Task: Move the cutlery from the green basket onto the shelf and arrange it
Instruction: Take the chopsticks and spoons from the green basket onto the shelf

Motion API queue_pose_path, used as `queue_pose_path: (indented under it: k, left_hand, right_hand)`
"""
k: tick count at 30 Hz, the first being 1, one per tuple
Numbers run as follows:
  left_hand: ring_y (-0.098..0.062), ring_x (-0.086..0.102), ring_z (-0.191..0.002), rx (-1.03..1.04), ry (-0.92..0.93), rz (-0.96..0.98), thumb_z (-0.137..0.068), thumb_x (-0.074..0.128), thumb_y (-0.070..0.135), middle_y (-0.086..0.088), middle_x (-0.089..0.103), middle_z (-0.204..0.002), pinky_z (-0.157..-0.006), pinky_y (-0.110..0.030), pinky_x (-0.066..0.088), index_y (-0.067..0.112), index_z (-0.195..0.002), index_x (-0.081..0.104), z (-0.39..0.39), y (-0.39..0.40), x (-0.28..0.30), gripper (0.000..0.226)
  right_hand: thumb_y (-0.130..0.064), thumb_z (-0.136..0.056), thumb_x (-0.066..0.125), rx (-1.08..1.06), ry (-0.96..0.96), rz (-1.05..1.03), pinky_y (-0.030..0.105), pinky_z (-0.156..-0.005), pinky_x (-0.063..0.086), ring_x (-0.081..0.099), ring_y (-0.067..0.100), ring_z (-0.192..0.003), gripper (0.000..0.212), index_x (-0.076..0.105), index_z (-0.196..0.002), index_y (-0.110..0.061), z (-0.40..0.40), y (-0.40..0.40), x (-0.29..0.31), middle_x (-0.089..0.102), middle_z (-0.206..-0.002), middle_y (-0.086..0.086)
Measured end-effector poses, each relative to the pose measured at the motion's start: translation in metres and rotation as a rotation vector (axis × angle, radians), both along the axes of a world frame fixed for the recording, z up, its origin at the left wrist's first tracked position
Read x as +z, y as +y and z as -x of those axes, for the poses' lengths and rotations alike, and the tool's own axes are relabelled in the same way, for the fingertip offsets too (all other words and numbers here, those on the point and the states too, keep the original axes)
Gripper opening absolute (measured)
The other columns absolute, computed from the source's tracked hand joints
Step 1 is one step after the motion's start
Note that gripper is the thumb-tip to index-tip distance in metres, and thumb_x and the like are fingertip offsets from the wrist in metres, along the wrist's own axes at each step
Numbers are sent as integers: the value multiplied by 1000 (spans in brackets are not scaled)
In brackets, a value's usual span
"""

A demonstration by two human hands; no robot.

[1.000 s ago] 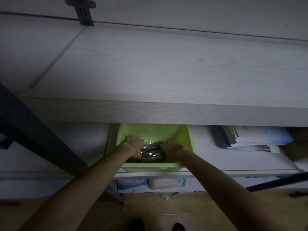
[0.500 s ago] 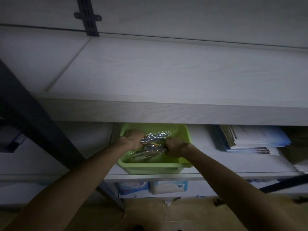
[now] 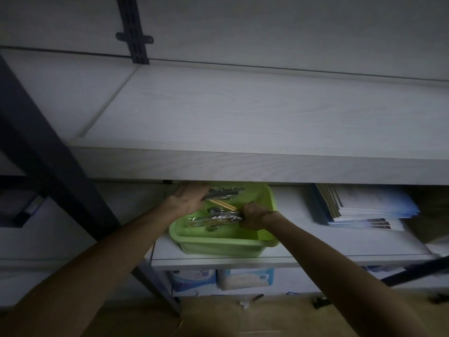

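A light green basket stands on the lower shelf, under the front edge of a wide pale wooden shelf. Inside it lie plastic-wrapped cutlery pieces and a pair of wooden chopsticks. My left hand is at the basket's far left corner and holds a dark wrapped bundle of cutlery just below the upper shelf's edge. My right hand is inside the basket at its right, fingers curled round the ends of wrapped cutlery and the chopsticks.
A stack of blue and white booklets lies on the lower shelf right of the basket. A dark metal upright slants past on the left. Packs of tissues sit below. A wall bracket is above the upper shelf.
My left hand has lifted a dark wrapped bundle up toward the upper shelf's edge. The right hand stays in the basket on the other pieces. The view has tilted down slightly.
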State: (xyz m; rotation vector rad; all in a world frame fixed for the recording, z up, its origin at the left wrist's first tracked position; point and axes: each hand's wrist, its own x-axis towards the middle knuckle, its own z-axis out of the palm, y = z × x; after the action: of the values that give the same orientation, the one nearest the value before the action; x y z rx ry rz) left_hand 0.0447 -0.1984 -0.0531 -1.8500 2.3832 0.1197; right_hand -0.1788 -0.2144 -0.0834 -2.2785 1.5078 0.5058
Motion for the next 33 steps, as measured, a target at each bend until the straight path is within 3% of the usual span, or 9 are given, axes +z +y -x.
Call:
queue_pose_path:
  k: [4,6,10,14,20,22,26,30,33]
  left_hand:
    - [-35,60,-109,165,144,42,-83,63,36,-11,62,-121,-88,-37,51,15,-117,57,7,2,9,41]
    - [-35,57,-116,205,169,49,-85,64,38,-11,59,-126,-93,-37,49,14,-124,56,7,4,9,47]
    - [-30,60,-107,269,284,35,-88,62,46,-8,61,-120,-87,-34,51,18,-124,57,-3,7,12,46]
    - [-24,62,-89,305,298,88,-86,58,51,-3,65,-102,-77,-31,53,20,-109,62,-8,13,20,39]
    - [-19,52,-71,329,273,150,-85,62,35,3,52,-74,-60,-28,38,19,-83,54,-10,23,32,18]
    - [-21,55,-71,344,233,146,-86,60,38,1,59,-78,-62,-28,40,19,-84,59,-15,25,35,19]
    - [-30,66,-92,374,210,120,-87,60,38,-10,69,-100,-67,-28,42,16,-100,67,-17,27,37,27]
    - [-29,67,-93,374,211,90,-90,57,44,-9,71,-100,-69,-27,45,17,-102,68,-12,30,40,31]
    - [-30,69,-93,379,198,74,-86,57,37,-9,72,-99,-70,-27,47,17,-100,69,-11,36,42,26]
  right_hand:
    - [-30,-87,71,-95,-55,-150,29,-59,53,65,21,-76,30,69,-108,-8,-7,-6,7,64,-83,2]
    - [-28,-87,73,-115,-77,-224,26,-55,54,63,15,-66,31,71,-110,-7,-8,-10,12,66,-77,0]
    - [-28,-83,73,-76,-105,-108,28,-64,49,63,18,-75,22,72,-95,-9,-8,-11,28,69,-83,3]
    - [-33,-80,71,-53,-126,-13,26,-56,41,60,20,-72,18,63,-75,-18,0,-14,43,59,-69,-3]
    - [-36,-84,68,-2,-81,29,30,-66,50,64,22,-79,22,70,-89,-14,14,-10,57,70,-88,7]
    - [-34,-86,65,-4,-53,17,36,-73,57,68,24,-84,24,71,-94,-12,20,-9,63,73,-92,8]
    - [-34,-90,62,-9,-47,22,35,-71,51,66,25,-88,28,69,-102,-9,36,-5,74,68,-94,7]
    - [-40,-93,59,-16,-58,43,32,-69,47,62,22,-85,24,65,-97,-17,53,2,82,64,-92,3]
    - [-43,-95,55,-41,-95,51,32,-67,46,61,20,-81,27,66,-97,-19,67,10,78,66,-92,4]
